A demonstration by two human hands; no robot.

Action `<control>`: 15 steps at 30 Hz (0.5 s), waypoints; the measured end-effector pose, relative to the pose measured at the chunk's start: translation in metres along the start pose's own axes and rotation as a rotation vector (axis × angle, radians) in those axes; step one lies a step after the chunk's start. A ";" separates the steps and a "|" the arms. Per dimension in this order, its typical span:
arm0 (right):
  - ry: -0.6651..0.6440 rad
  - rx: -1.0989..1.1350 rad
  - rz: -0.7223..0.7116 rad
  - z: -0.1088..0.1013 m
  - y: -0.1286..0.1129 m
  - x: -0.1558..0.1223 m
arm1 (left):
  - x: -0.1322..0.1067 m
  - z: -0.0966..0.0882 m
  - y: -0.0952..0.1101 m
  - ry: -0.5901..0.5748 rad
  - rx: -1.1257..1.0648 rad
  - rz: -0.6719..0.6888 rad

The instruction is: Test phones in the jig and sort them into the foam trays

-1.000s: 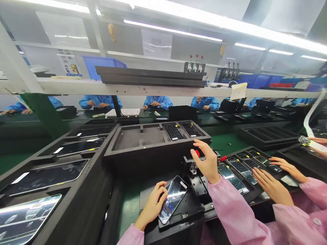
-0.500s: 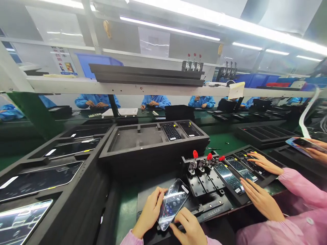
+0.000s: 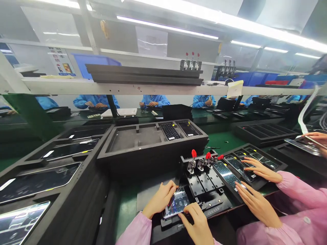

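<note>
A glass-fronted phone (image 3: pixel 178 201) lies tilted between my hands at the left side of a black clamp fixture (image 3: pixel 204 183) with red-tipped toggle levers. My left hand (image 3: pixel 161 199) has its fingers closed on the phone's far left edge. At the near right edge, my right hand (image 3: pixel 198 221) pinches it with thumb and fingers. The phone's right end meets the fixture; whether it is seated there I cannot tell. A small white label (image 3: pixel 198 200) shows at that end.
Right of the fixture, a co-worker's hands (image 3: pixel 258 204) rest over phones in a black foam tray (image 3: pixel 274 173). Another foam tray (image 3: pixel 153 149) stands behind, holding two phones. Stacked trays with phones (image 3: pixel 41 175) fill the left. A shelf (image 3: pixel 143 90) crosses above.
Both my hands have moved the phone right and turned it, bringing its labelled end against the fixture. The co-worker's far hand has shifted left, uncovering a phone in the tray.
</note>
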State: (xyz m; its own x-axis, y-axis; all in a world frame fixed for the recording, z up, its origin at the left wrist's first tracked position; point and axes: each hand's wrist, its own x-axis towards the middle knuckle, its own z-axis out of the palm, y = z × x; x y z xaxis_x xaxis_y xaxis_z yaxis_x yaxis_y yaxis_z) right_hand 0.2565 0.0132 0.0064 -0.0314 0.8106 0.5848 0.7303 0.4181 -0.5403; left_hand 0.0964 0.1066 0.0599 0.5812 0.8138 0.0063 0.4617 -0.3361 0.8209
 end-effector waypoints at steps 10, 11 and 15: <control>0.110 0.092 -0.060 -0.033 -0.012 0.014 | -0.021 -0.003 -0.004 0.114 0.066 0.047; 0.157 0.103 -0.065 -0.041 -0.015 0.021 | -0.025 -0.002 -0.006 0.117 0.095 0.062; 0.351 0.090 -0.137 -0.074 -0.018 0.055 | -0.042 0.004 -0.013 0.085 0.222 0.134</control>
State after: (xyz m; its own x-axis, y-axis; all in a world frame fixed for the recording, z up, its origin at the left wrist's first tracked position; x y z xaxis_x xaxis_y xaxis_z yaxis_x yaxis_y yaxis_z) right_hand 0.2917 0.0201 0.0933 0.1223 0.5613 0.8185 0.6719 0.5602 -0.4845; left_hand 0.0686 0.0745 0.0472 0.5927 0.7890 0.1620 0.5258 -0.5314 0.6642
